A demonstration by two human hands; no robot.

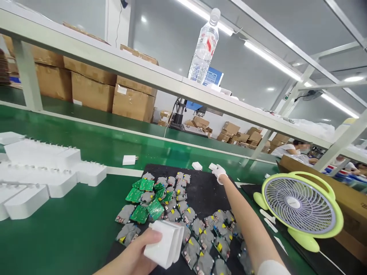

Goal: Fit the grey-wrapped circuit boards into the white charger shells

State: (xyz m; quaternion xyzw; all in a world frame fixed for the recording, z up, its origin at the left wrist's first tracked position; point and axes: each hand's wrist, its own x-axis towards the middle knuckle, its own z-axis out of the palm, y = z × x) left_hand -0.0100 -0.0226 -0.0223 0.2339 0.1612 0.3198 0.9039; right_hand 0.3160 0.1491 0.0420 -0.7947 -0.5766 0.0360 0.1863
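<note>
My left hand (pixel 141 246), low in the middle, is closed around a small stack of white plastic charger housings (pixel 164 244), pressed side by side with the thumb on top. My right hand (pixel 220 175), in a white glove or finger covers, stretches to the far edge of the black mat (pixel 202 191). Its fingers close on a small white charger piece (pixel 212 166). Just left of it lies another white charger piece (pixel 197 165). Under and between my arms, the mat bears many circuit boards (pixel 197 227) with grey filler and yellow parts; several bare green boards (pixel 140 214) lie face up.
Rows of white charger housings (pixel 63 172) stand at the left on the green table (pixel 71 236). A single charger with prongs (pixel 129 160) lies behind the mat. At the right are a green fan (pixel 298 204) and a cardboard box (pixel 346 206). A shelf with a water bottle (pixel 203 49) crosses above.
</note>
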